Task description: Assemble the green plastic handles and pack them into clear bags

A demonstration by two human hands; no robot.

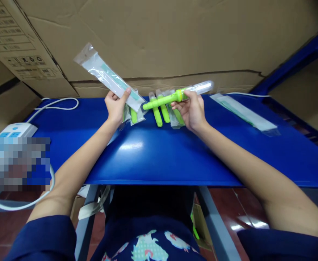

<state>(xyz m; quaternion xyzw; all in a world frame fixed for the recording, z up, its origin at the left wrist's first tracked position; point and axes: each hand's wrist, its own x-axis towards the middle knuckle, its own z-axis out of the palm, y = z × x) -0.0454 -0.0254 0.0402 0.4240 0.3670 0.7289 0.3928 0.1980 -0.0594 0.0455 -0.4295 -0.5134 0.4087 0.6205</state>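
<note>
The right hand (192,110) grips a green tube with a clear cap (178,95) and holds it above the far part of the blue bench (159,152). The tube's long axis runs nearly level, from the clear rounded cap on the right, slightly higher, down to the green tip on the left. The fingers close around its middle, so the cap sticks out past the hand to the right and the green shaft reaches left toward the other hand.

The left hand (117,107) is closed on a clear plastic pouch (108,77), pinching its lower end between thumb and fingers. The pouch slants up and away to the left, its lower end almost meeting the tube's green tip.

Under both hands, along the far edge of the bench, several more green tubes (159,108) lie side by side, some in pouches. A flat sealed pouch (246,113) lies toward the far right corner. A white power strip (13,131) sits at the left edge.
</note>
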